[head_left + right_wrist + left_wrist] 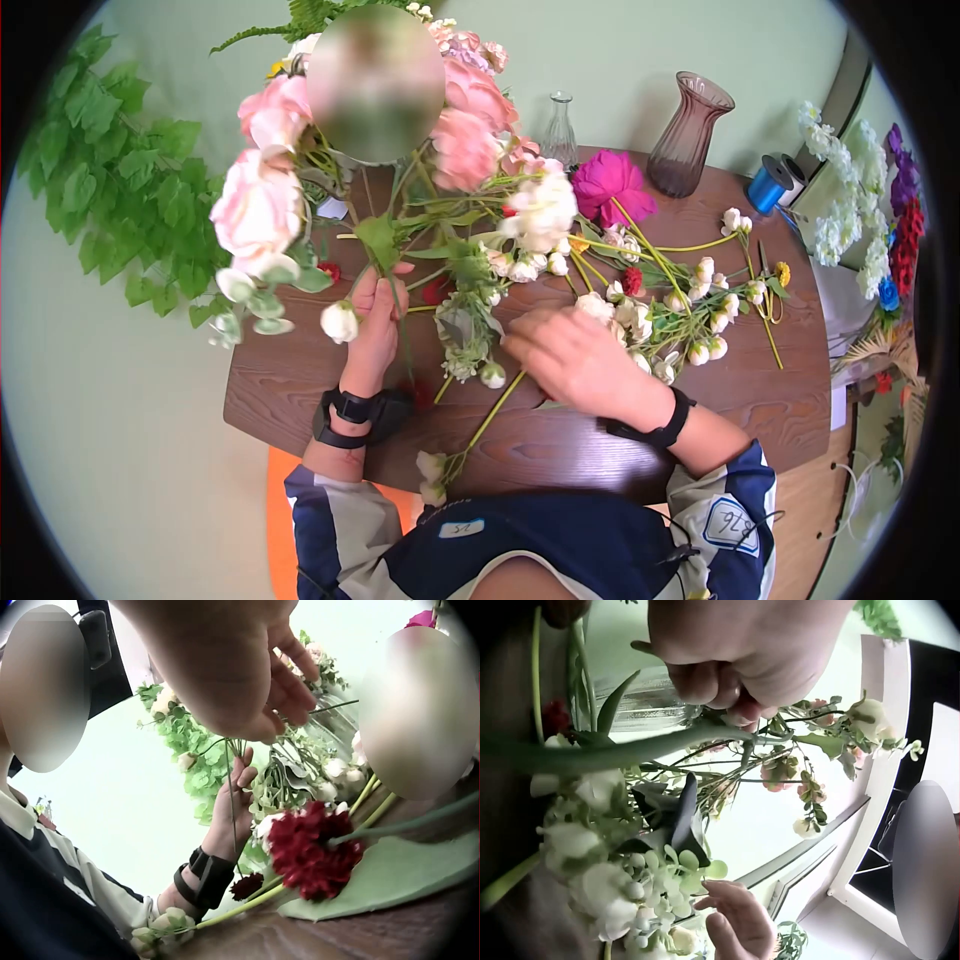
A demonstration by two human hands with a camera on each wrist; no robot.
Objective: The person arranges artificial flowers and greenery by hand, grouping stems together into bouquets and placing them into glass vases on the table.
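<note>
1. Head view: left hand [380,308] grasps one bunch of pink and white flowers [378,240] by its green stems, above the dark brown wooden desk [290,360].
2. Right hand's [580,362] grip is released, near small white blossoms [633,320].
3. Beyond: one clear glass vase [561,132], one fluted purple glass vase [688,138], one large magenta bloom [612,188].

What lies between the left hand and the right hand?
The head view shows a pale-green leafy spray, a white bud and a red bloom between the left hand and the right hand.
</note>
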